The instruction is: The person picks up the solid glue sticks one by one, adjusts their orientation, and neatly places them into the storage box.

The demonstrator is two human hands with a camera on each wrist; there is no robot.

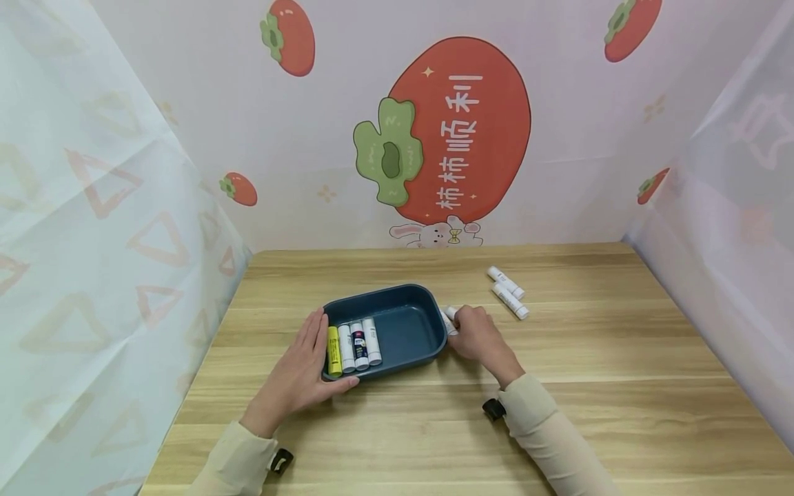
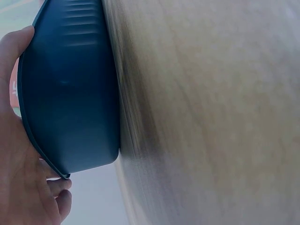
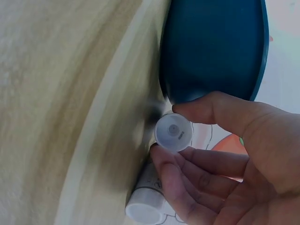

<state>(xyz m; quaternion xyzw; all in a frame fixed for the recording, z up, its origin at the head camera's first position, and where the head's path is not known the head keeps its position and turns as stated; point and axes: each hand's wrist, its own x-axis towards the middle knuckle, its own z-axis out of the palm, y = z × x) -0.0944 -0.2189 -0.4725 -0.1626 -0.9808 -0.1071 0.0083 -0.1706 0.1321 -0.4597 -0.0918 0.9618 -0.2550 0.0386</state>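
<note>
A dark blue rectangular tray (image 1: 397, 355) stands on the table, with several glue sticks side by side at its left end. Among these are a yellow glue stick (image 1: 334, 351) and one with a dark label (image 1: 359, 346). My left hand (image 1: 298, 365) rests against the tray's left corner, fingers extended along the end and thumb on the front rim. Beyond the tray's right end, my right hand (image 1: 477, 337) pinches a white glue stick (image 3: 173, 131) between thumb and fingers. Just below that hand lies another white glue stick (image 3: 145, 206), partly hidden by the fingers.
Two white glue sticks, a rear one (image 1: 505, 282) and a nearer one (image 1: 511, 301), lie close together at the back right. A wooden table (image 1: 422, 441) bears everything. Printed cloth (image 1: 558, 138) hangs behind it and along both sides.
</note>
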